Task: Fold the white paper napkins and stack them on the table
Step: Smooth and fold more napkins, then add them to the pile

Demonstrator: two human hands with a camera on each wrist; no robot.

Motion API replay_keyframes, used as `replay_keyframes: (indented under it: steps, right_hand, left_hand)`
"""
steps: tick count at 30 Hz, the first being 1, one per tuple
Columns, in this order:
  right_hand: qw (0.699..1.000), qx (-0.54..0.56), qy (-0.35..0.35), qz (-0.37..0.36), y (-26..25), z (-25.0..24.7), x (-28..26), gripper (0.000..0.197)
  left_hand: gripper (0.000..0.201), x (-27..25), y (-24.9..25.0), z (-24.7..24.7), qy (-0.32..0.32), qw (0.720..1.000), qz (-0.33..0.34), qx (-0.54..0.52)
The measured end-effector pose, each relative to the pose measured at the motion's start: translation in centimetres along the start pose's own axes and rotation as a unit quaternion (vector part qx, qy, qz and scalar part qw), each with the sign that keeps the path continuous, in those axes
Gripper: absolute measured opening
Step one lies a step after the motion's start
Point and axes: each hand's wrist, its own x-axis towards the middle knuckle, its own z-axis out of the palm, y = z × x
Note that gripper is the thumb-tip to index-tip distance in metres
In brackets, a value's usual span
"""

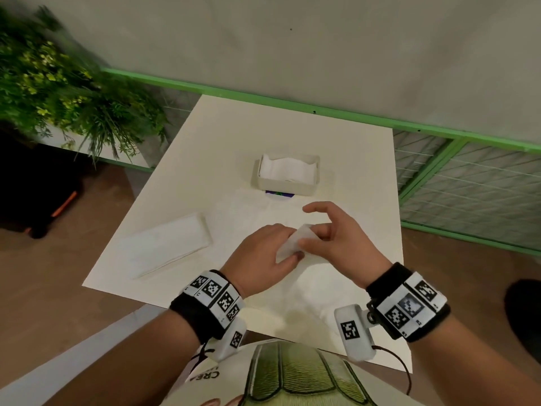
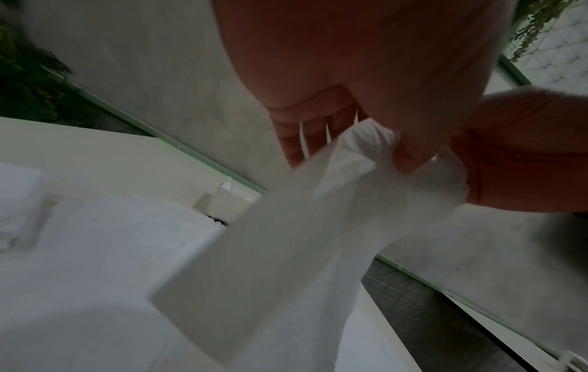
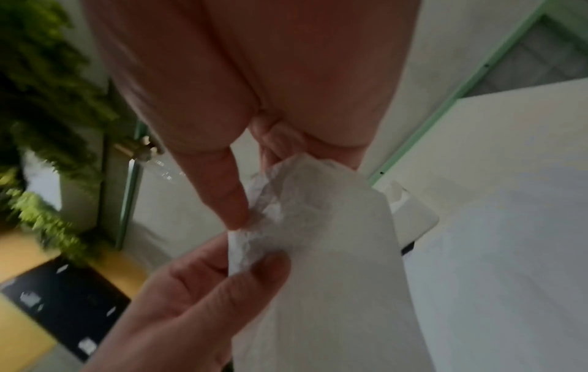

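Both hands meet over the middle of the white table [image 1: 351, 159] and hold one white paper napkin [image 1: 301, 234] by its crumpled top edge. My left hand [image 1: 288, 250] pinches it from the left and my right hand [image 1: 313, 238] from the right, index finger raised. In the left wrist view the napkin [image 2: 286, 239] hangs from the fingertips [image 2: 404, 156] down toward the table. In the right wrist view the napkin [image 3: 334, 251] sits between the right thumb [image 3: 222, 193] and the left hand [image 3: 197, 289]. A folded napkin stack [image 1: 172, 244] lies at the table's left.
A white napkin box [image 1: 285, 184] stands behind the hands with loose napkins inside. A leafy plant [image 1: 58, 92] hangs at the far left. A green rail [image 1: 322, 112] and wire mesh panel [image 1: 468, 183] run behind and to the right of the table.
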Motion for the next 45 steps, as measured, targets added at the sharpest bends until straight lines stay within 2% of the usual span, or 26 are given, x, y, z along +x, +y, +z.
replay_keyframes:
  steps: [3, 7, 11, 13, 15, 17, 19, 22, 24, 26, 29, 31, 34, 37, 39, 42, 45]
  right_hand:
    - [0.997, -0.048, 0.022, -0.057, 0.2, 0.5, 0.3, 0.049]
    - [0.991, -0.072, 0.047, -0.100, 0.1, 0.9, 0.6, 0.044]
    - [0.986, -0.082, 0.083, -0.115, 0.2, 1.1, 1.4, 0.037]
    - [0.986, -0.097, 0.092, -0.105, 0.6, 1.2, 1.8, 0.041]
    - [0.976, -0.172, 0.090, -0.097, 1.1, 1.5, 2.3, 0.059]
    - [0.974, -0.211, 0.036, -0.068, 1.0, 1.9, 2.9, 0.081]
    - [0.978, -0.198, -0.061, 0.002, 0.6, 2.6, 3.7, 0.083]
    - [0.952, -0.192, -0.218, 0.093, 1.2, 4.3, 4.8, 0.056]
    - [0.941, -0.178, -0.259, 0.122, 2.0, 5.8, 5.7, 0.038]
    - [0.950, -0.129, -0.251, 0.135, 2.3, 7.2, 6.6, 0.025]
    - [0.958, -0.084, -0.225, 0.157, 2.6, 8.6, 8.0, 0.028]
    - [0.962, -0.052, -0.202, 0.176, 2.9, 9.5, 9.0, 0.022]
    - [0.966, 0.004, -0.147, 0.212, 3.9, 11.3, 10.7, 0.018]
    - [0.961, -0.013, -0.134, 0.241, 5.2, 13.9, 12.8, 0.029]
    - [0.961, -0.034, -0.120, 0.248, 5.9, 16.1, 14.2, 0.028]
    - [0.972, -0.018, -0.048, 0.230, 6.4, 19.4, 16.9, 0.023]
    - [0.978, -0.030, -0.019, 0.207, 6.4, 22.3, 20.0, 0.028]
  left_hand:
    - [0.031, -0.3, -0.3, -0.2, 0.012, 1.000, -0.004, -0.016]
    - [0.023, -0.9, -1.0, -1.0, 0.030, 0.998, -0.024, -0.045]
    - [0.020, -1.4, -1.9, -1.9, 0.019, 0.986, -0.121, -0.109]
    - [0.018, -1.6, -2.2, -2.5, 0.007, 0.978, -0.157, -0.140]
    - [0.017, -1.8, -2.4, -3.2, -0.012, 0.977, -0.161, -0.141]
    - [0.017, -2.2, -2.6, -3.9, -0.042, 0.980, -0.153, -0.120]
    - [0.015, -2.6, -2.9, -4.6, -0.067, 0.983, -0.137, -0.097]
    - [0.017, -3.5, -3.4, -5.7, -0.093, 0.982, -0.136, -0.096]
    - [0.016, -4.2, -4.4, -6.6, -0.101, 0.979, -0.148, -0.099]
    - [0.015, -5.0, -5.6, -7.5, -0.104, 0.974, -0.171, -0.106]
    - [0.010, -6.3, -8.0, -9.0, -0.099, 0.950, -0.243, -0.170]
    - [0.015, -7.5, -10.3, -10.1, -0.104, 0.934, -0.284, -0.192]
    - [0.012, -9.6, -14.4, -11.6, -0.099, 0.914, -0.337, -0.205]
    - [0.011, -11.4, -18.0, -12.7, -0.056, 0.896, -0.383, -0.219]
    - [0.013, -12.3, -20.1, -13.6, -0.013, 0.878, -0.417, -0.236]
    - [0.022, -13.0, -22.9, -14.8, 0.046, 0.855, -0.459, -0.239]
    - [0.032, -13.0, -25.1, -15.7, 0.077, 0.853, -0.470, -0.213]
